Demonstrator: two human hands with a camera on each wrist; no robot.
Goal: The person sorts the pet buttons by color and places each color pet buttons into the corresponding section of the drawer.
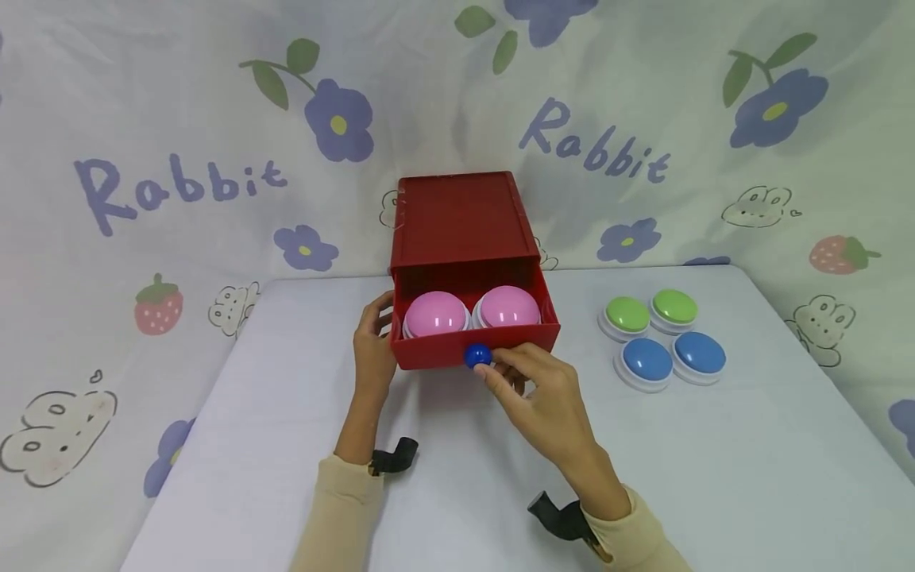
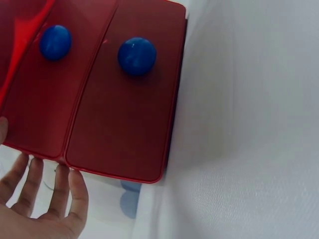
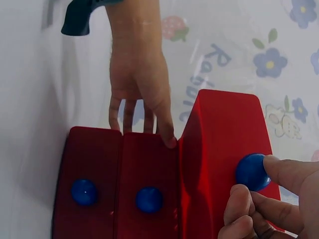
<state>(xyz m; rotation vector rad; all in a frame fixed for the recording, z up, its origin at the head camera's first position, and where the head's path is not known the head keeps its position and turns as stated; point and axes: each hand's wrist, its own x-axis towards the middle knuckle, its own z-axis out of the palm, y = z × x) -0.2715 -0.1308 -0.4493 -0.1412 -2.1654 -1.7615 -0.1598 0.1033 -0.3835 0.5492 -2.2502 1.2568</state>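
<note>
Drawer (image 1: 436, 352) holding two pink buttons (image 1: 437, 314) stands open mid-frame; right hand (image 1: 546, 397) pinches its blue knob (image 1: 478, 355), left hand (image 1: 374, 349), fingers spread, touches the red cabinet's (image 1: 461, 218) side. Sliding seems in hand, probably calling next for a straight, level push or pull.

The blue knob (image 1: 478, 355) in my right fingers (image 1: 520, 360) looks like smooth, shiny plastic. The red drawer (image 1: 432, 352) is smooth with a soft shine. The pink domes (image 1: 438, 313) look like glossy plastic. My sleeves (image 1: 345, 504) look like dull cloth.
</note>
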